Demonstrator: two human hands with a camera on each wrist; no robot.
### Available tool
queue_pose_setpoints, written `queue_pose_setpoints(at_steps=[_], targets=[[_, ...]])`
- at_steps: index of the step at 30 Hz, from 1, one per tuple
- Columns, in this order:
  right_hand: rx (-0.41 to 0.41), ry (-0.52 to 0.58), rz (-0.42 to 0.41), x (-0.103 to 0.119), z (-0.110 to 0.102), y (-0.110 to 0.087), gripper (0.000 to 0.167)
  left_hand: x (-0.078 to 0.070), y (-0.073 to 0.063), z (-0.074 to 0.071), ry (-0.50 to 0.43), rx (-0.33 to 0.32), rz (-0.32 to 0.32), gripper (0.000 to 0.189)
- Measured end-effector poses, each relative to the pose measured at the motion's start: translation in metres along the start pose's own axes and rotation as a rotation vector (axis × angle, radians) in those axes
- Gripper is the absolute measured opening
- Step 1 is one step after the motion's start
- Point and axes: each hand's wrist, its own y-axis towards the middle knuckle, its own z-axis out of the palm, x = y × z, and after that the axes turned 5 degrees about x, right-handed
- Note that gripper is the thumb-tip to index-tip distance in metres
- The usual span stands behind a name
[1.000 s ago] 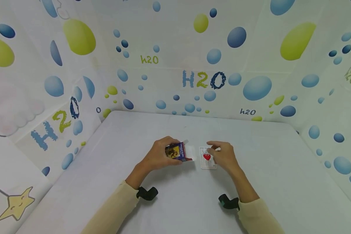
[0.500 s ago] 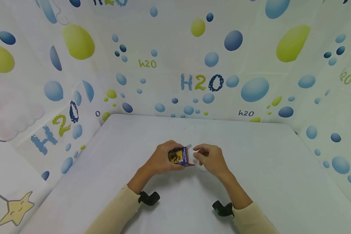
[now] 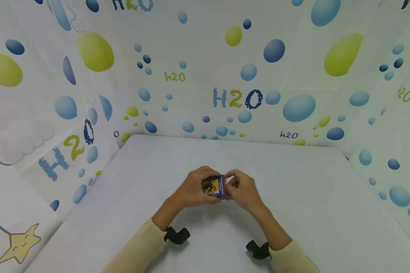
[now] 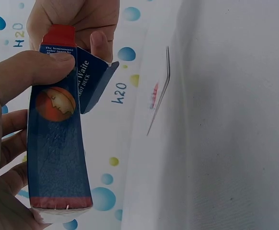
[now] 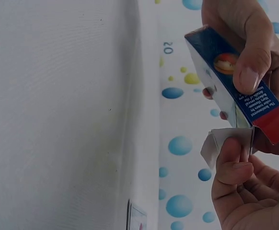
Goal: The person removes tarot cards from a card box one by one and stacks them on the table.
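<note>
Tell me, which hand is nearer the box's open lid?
The right: the right hand touches the lid, while the left hand grips the body of the box, away from the lid.

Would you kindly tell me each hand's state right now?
Left hand: holding the blue rectangular cardboard box.
Right hand: touching its white-lined cardboard flap; grip unclear.

White table [image 3: 321, 197], bubble-print wall [image 3: 205, 41] (lettered H2O), yellow star [image 3: 19, 244]

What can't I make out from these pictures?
- Inside of the box: right wrist view, hidden by the flap and right hand.
- Some side print: left wrist view, under the left hand.
- Card: right wrist view, cut off by the bottom edge.
- Card face: left wrist view, seen too slantwise to read.
</note>
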Motion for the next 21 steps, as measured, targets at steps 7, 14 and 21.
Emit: queue_pose_setpoints(at_steps=[7,14,21], targets=[[-0.013,-0.013,0.008,0.0037,0.0012,-0.0025,0.022,-0.0012,0.0003,0.0023,0.004,0.000,0.011,0.066],[0.002,-0.013,0.010,0.0049,0.0016,-0.0038,0.022,-0.0036,-0.0009,0.0022,0.010,0.014,0.018,0.067],[-0.008,-0.008,0.008,0.0039,-0.0002,-0.0025,0.024,-0.0006,-0.0010,0.0044,0.015,0.013,0.034,0.067]])
